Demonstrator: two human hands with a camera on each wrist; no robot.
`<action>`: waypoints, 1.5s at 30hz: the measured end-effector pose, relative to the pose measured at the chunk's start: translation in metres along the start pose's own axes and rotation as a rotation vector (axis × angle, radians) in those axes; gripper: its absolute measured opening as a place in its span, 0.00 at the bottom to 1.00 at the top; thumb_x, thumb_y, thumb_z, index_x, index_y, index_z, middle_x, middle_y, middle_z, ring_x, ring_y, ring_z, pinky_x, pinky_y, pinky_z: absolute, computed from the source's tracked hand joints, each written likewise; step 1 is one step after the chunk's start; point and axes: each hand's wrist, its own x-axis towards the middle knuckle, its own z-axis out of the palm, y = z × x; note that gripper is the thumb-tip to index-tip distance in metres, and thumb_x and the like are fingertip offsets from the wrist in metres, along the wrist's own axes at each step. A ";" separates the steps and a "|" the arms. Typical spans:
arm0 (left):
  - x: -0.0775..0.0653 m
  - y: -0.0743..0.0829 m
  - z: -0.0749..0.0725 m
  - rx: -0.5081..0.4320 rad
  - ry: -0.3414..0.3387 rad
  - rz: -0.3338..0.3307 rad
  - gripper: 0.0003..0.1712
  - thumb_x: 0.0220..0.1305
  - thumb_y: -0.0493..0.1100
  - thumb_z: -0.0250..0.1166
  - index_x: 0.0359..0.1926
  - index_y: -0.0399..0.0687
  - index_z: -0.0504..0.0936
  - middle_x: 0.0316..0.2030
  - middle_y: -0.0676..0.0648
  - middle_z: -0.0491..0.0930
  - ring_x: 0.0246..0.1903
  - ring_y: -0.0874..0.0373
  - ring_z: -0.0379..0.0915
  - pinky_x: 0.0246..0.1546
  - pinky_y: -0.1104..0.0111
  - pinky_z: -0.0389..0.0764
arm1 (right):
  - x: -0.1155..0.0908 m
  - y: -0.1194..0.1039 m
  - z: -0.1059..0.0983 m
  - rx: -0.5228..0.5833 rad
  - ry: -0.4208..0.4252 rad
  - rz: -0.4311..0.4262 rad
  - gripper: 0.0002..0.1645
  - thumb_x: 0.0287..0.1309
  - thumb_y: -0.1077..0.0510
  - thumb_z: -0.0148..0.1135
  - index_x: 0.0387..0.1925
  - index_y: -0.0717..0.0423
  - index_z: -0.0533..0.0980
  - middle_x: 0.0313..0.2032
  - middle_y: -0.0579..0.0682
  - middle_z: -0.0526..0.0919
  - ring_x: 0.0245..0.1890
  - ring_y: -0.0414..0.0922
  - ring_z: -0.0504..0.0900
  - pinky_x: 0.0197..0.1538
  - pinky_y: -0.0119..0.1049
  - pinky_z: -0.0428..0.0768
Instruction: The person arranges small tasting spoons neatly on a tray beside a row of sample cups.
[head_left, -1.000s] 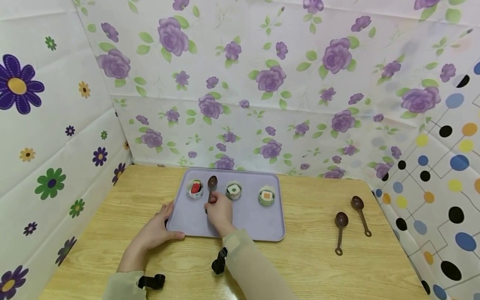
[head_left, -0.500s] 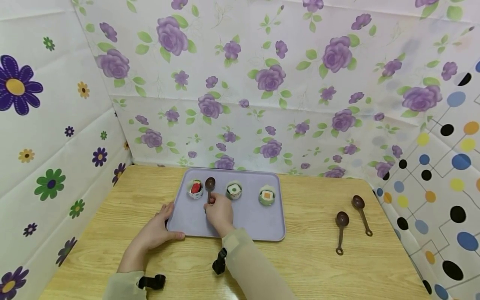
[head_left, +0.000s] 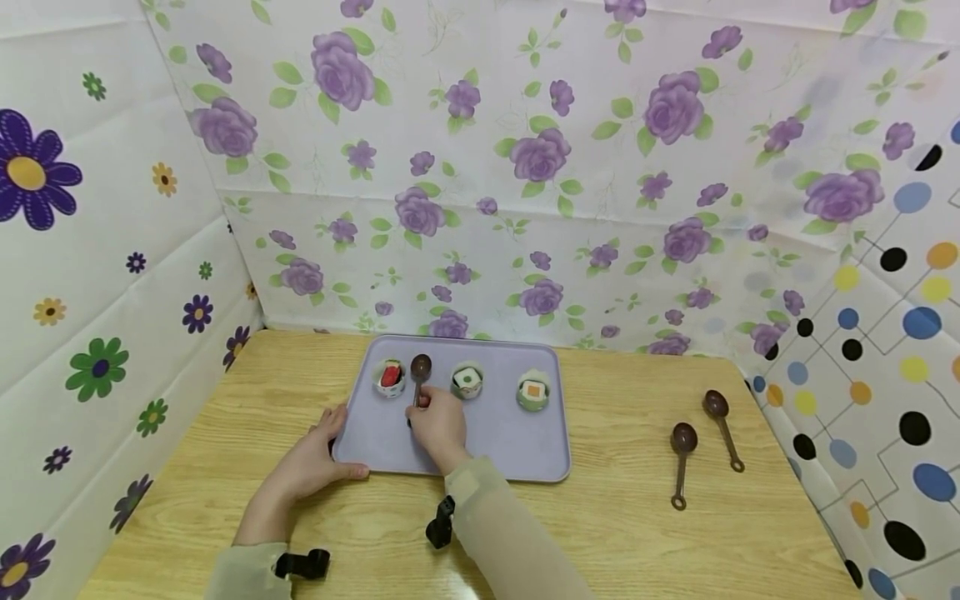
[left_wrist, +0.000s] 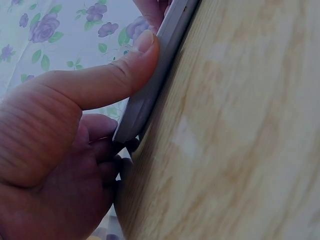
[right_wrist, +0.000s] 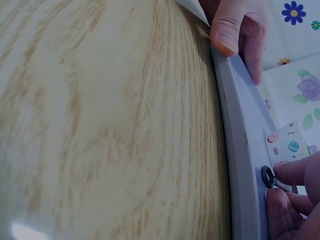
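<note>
A lavender tray (head_left: pixel 510 446) lies on the table with three small cups on it. My left hand (head_left: pixel 306 458) holds its front left corner, thumb along the front edge and fingers at the left side. My right hand (head_left: pixel 441 421) pinches the handle of a brown spoon (head_left: pixel 421 367), bowl pointing away; the ring at its handle end (right_wrist: pixel 268 176) shows in the right wrist view. The spoon is between the left cup (head_left: pixel 389 387), with a red piece in it, and the middle cup (head_left: pixel 467 387), with a white piece with a green centre. The right cup (head_left: pixel 533 400) has a white piece with an orange square.
Two more brown spoons, one nearer (head_left: pixel 682 454) and one farther (head_left: pixel 722 421), lie on the wooden table (head_left: pixel 615 517) right of the tray. Flowered cloth (head_left: pixel 480 167) hangs behind the table; patterned cloths border its left and right sides.
The spoon has shifted slightly left in my right hand over the last second. My left hand has stayed at the tray's corner, and the cups have not moved.
</note>
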 end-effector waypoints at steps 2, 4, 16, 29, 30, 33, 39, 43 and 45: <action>-0.001 0.000 -0.001 0.000 0.001 -0.003 0.77 0.53 0.59 0.85 0.83 0.28 0.44 0.82 0.25 0.41 0.81 0.28 0.31 0.77 0.31 0.40 | 0.000 -0.001 0.001 -0.001 -0.002 -0.005 0.17 0.61 0.58 0.76 0.52 0.55 0.89 0.34 0.39 0.86 0.36 0.38 0.82 0.45 0.37 0.84; -0.001 -0.001 -0.001 0.001 0.001 -0.006 0.77 0.53 0.59 0.85 0.83 0.28 0.44 0.82 0.25 0.41 0.81 0.28 0.31 0.77 0.31 0.40 | 0.000 -0.001 0.002 0.004 -0.005 -0.008 0.18 0.61 0.58 0.77 0.53 0.55 0.89 0.34 0.39 0.86 0.36 0.38 0.82 0.46 0.37 0.84; -0.002 0.000 0.000 0.010 0.006 0.008 0.76 0.54 0.59 0.84 0.83 0.28 0.44 0.81 0.24 0.42 0.81 0.26 0.32 0.77 0.31 0.41 | -0.001 0.004 0.000 0.038 -0.021 -0.036 0.14 0.61 0.58 0.77 0.48 0.56 0.89 0.32 0.39 0.84 0.32 0.36 0.78 0.41 0.35 0.82; -0.003 0.001 -0.001 0.011 0.013 0.010 0.76 0.54 0.58 0.85 0.83 0.28 0.45 0.82 0.25 0.42 0.81 0.27 0.32 0.77 0.31 0.41 | -0.002 0.010 -0.007 0.146 -0.080 -0.041 0.27 0.64 0.59 0.76 0.61 0.67 0.82 0.38 0.46 0.87 0.37 0.37 0.84 0.50 0.40 0.87; -0.003 0.001 -0.001 0.014 0.012 0.011 0.76 0.54 0.59 0.85 0.83 0.28 0.45 0.82 0.25 0.42 0.81 0.27 0.32 0.77 0.31 0.41 | -0.002 0.011 -0.007 0.161 -0.087 -0.042 0.28 0.64 0.59 0.76 0.62 0.67 0.82 0.38 0.46 0.87 0.37 0.36 0.84 0.50 0.39 0.87; -0.003 0.001 -0.002 0.019 0.011 0.015 0.76 0.54 0.59 0.85 0.83 0.27 0.45 0.82 0.25 0.43 0.81 0.27 0.32 0.77 0.31 0.41 | -0.003 0.015 -0.010 0.224 -0.112 -0.041 0.32 0.63 0.59 0.76 0.65 0.69 0.80 0.39 0.48 0.88 0.38 0.36 0.85 0.48 0.37 0.87; -0.003 0.001 -0.001 0.020 0.010 0.011 0.76 0.54 0.59 0.84 0.83 0.27 0.44 0.82 0.25 0.43 0.81 0.27 0.32 0.78 0.32 0.40 | -0.001 0.025 -0.016 0.375 -0.163 -0.003 0.35 0.61 0.60 0.77 0.67 0.69 0.78 0.42 0.51 0.89 0.41 0.40 0.87 0.46 0.32 0.86; -0.003 0.000 -0.001 0.022 0.010 0.006 0.76 0.54 0.60 0.84 0.83 0.28 0.44 0.82 0.26 0.43 0.81 0.28 0.32 0.78 0.32 0.41 | -0.001 0.029 -0.022 0.499 -0.209 0.058 0.36 0.60 0.61 0.77 0.68 0.68 0.77 0.45 0.53 0.88 0.44 0.43 0.87 0.48 0.34 0.86; -0.003 0.000 -0.001 0.023 0.009 0.005 0.76 0.54 0.60 0.84 0.83 0.28 0.44 0.82 0.26 0.42 0.82 0.28 0.32 0.78 0.33 0.41 | -0.001 0.031 -0.026 0.539 -0.233 0.086 0.36 0.62 0.61 0.76 0.69 0.67 0.76 0.47 0.54 0.88 0.45 0.43 0.87 0.49 0.35 0.87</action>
